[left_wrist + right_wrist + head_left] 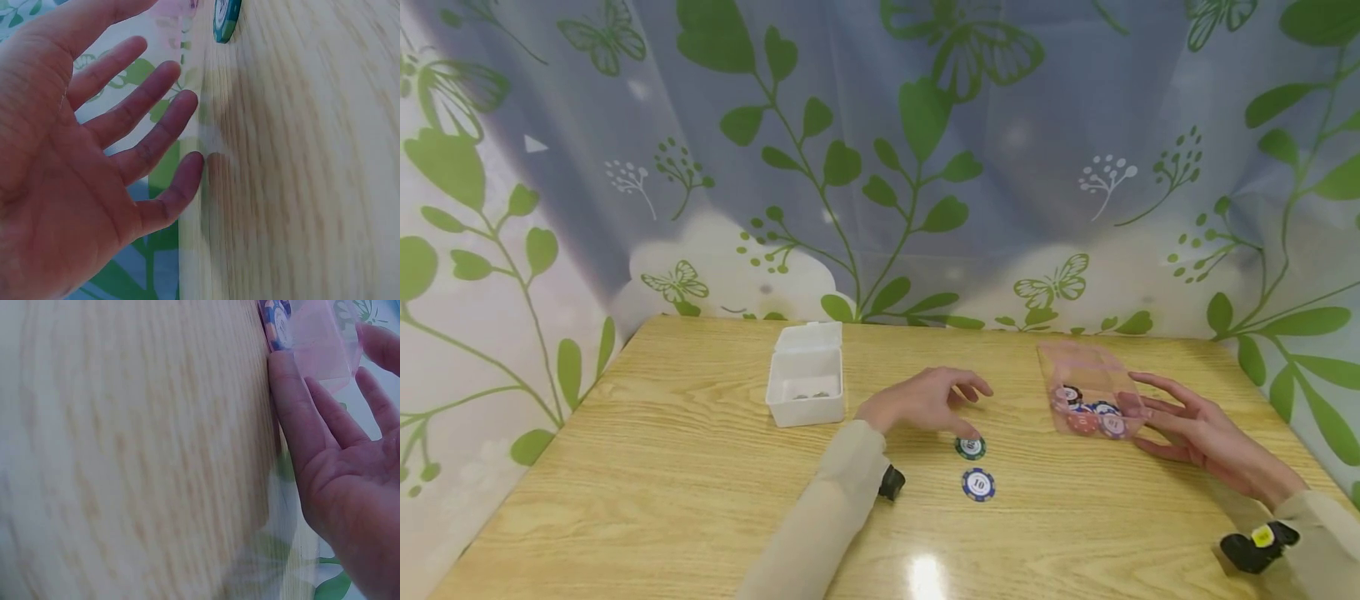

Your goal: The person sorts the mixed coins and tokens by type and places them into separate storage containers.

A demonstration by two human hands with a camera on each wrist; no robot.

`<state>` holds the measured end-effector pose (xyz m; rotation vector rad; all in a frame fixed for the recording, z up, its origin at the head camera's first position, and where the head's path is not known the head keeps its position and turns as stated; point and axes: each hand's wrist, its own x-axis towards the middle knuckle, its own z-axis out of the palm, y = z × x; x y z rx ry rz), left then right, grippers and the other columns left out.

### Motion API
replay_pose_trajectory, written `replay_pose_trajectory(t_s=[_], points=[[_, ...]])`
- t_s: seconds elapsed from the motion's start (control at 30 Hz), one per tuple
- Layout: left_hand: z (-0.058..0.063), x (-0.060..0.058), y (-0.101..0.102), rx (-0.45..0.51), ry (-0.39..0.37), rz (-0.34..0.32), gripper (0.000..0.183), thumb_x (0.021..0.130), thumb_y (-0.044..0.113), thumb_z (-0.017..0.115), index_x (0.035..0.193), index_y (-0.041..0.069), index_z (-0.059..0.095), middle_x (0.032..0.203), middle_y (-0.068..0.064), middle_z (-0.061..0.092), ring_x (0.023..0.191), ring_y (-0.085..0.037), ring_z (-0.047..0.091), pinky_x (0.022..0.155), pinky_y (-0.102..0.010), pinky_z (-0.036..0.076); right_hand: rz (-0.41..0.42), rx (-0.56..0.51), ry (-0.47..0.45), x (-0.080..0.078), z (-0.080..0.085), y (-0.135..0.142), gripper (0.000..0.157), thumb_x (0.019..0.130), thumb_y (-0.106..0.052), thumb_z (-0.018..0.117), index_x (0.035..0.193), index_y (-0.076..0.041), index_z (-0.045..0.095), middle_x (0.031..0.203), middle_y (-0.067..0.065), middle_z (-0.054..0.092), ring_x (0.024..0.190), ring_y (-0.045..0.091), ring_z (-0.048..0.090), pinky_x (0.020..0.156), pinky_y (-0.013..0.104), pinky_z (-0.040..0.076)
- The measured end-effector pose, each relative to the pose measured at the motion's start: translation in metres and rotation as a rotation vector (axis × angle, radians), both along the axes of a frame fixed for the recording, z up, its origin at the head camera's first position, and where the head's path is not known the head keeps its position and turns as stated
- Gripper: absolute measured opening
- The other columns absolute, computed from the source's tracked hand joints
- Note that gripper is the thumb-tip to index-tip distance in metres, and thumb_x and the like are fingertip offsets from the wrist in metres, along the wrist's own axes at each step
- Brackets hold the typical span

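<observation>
My left hand [928,402] hovers over the table with its fingers spread and nothing in them. Its thumb tip is at the edge of a green poker chip [972,450], covering part of it in the head view; whether they touch I cannot tell. Just nearer me lies a blue poker chip [978,484] marked 10. On the right, a see-through pink box [1093,375] holds several poker chips, among them a red one [1082,422] and a black one [1070,394]. Extended fingers of my right hand [1206,429] rest against the box's right side.
A white box [807,410] with its lid raised stands left of my left hand, with a few small things at its bottom. The wooden table [647,467] ends at a leaf-patterned curtain [865,200]. Black wrist cameras [1258,546] sit on both wrists.
</observation>
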<state>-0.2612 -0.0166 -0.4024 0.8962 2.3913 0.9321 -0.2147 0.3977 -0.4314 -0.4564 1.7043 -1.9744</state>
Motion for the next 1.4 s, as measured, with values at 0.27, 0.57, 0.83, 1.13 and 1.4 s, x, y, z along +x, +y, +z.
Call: replay_pose_trajectory(t_s=[0.27,0.57,0.83,1.13,1.4], points=[[0.001,0.007,-0.004,-0.070,-0.041,-0.020,0.065,0.082,0.025,0.088,0.140,0.030,0.059,0.142,0.002,0.059,0.133,-0.019,0.055,0.114,-0.035,0.043,-0.007,0.006,-0.001,0.001,-0.001,0.000,0.058,0.109,0.003,0.035,0.157,-0.029,0.032,0.143,-0.013,0.062,0.127,0.005,0.063,0.097,0.034,0.057],[0.002,0.015,-0.003,-0.171,0.036,-0.030,0.062,0.081,0.027,0.088,0.136,0.035,0.062,0.138,0.011,0.059,0.135,-0.013,0.051,0.119,-0.047,0.037,-0.011,0.015,-0.002,0.001,0.000,0.000,0.058,0.109,0.003,0.035,0.158,-0.029,0.031,0.143,-0.014,0.062,0.126,0.005,0.063,0.097,0.034,0.057],[-0.001,0.016,-0.002,-0.212,0.066,-0.029,0.040,0.083,0.027,0.086,0.118,0.040,0.072,0.137,0.014,0.054,0.137,-0.018,0.043,0.123,-0.063,0.021,-0.010,0.013,-0.001,0.000,-0.001,0.001,0.058,0.109,0.003,0.035,0.158,-0.029,0.031,0.143,-0.014,0.062,0.126,0.004,0.063,0.097,0.034,0.057],[-0.003,0.014,0.000,-0.220,0.053,-0.012,0.030,0.082,0.028,0.087,0.107,0.041,0.074,0.141,0.012,0.051,0.139,-0.019,0.040,0.124,-0.061,0.018,0.002,-0.008,-0.006,-0.001,-0.002,0.001,0.057,0.110,0.003,0.034,0.157,-0.029,0.032,0.144,-0.013,0.061,0.127,0.005,0.063,0.097,0.035,0.057],[-0.003,0.012,0.001,-0.206,0.077,-0.030,0.029,0.080,0.026,0.089,0.102,0.031,0.070,0.121,0.009,0.056,0.119,-0.013,0.049,0.117,-0.046,0.035,-0.005,-0.007,-0.010,-0.001,-0.002,0.001,0.057,0.109,0.003,0.034,0.156,-0.029,0.033,0.144,-0.013,0.062,0.127,0.006,0.063,0.097,0.035,0.057]])
